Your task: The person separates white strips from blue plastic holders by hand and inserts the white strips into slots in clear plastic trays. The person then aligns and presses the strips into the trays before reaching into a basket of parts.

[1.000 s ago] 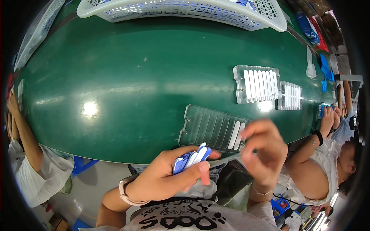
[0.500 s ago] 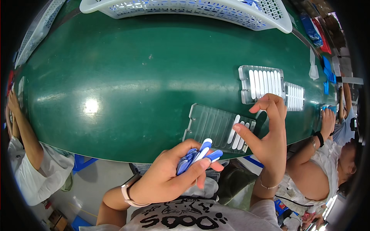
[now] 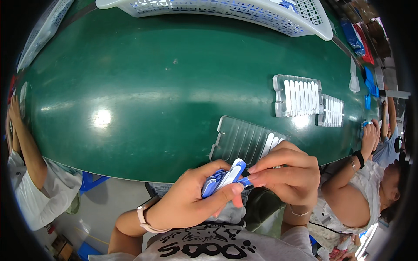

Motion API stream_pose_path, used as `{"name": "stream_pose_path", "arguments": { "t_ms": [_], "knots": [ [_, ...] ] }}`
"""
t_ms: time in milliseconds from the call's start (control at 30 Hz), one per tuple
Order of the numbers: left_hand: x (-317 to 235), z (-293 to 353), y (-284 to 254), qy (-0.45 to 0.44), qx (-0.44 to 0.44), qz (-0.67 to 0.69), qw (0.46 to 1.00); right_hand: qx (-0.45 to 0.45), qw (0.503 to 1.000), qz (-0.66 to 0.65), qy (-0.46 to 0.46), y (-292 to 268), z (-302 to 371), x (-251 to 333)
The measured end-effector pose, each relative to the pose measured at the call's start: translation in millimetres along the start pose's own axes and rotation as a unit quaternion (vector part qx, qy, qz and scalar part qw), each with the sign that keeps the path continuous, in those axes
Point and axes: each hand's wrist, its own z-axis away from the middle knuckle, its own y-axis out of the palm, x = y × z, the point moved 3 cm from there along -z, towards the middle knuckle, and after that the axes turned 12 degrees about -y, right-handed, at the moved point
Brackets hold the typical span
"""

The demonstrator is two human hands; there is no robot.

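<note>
A bunch of flat, round-ended blue-and-white strips (image 3: 210,185), like small nail files, is held in my left hand (image 3: 187,198). The fingers and thumb of my right hand (image 3: 289,176) pinch the end of one strip that sticks out of the bunch. Just beyond both hands lies a clear slotted tray (image 3: 233,135). White strips (image 3: 270,142) sit in its slots on the right, partly hidden by my right hand, and the slots at its left hold nothing.
Farther right lie a clear tray (image 3: 278,96) full of white strips and another filled tray (image 3: 321,119) beside it. A white perforated basket (image 3: 226,11) stands at the far edge of the green table (image 3: 143,130). People work at left and right; a co-worker's hand (image 3: 370,132) shows.
My right hand has come down and left from over the trays to the bunch, its open fingers closing on a strip's end. My left hand stays nearly still.
</note>
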Motion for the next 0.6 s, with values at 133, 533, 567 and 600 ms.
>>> {"name": "stream_pose_path", "arguments": {
  "t_ms": [133,533,567,600],
  "knots": [
    [-1,0,1,-0.025,0.042,0.055,0.997,-0.039,0.998,0.022,0.045,-16,0,-6],
    [-1,-1,1,-0.013,0.021,0.055,0.998,0.060,0.972,0.216,0.070,-19,-25,-21],
    [-1,-1,1,-0.006,0.020,0.049,0.999,0.051,0.960,0.259,0.095,-21,-26,-17],
    [-1,-1,0,0.001,0.018,0.043,0.999,0.040,0.945,0.300,0.120,-22,-25,-14]
  ]
}}
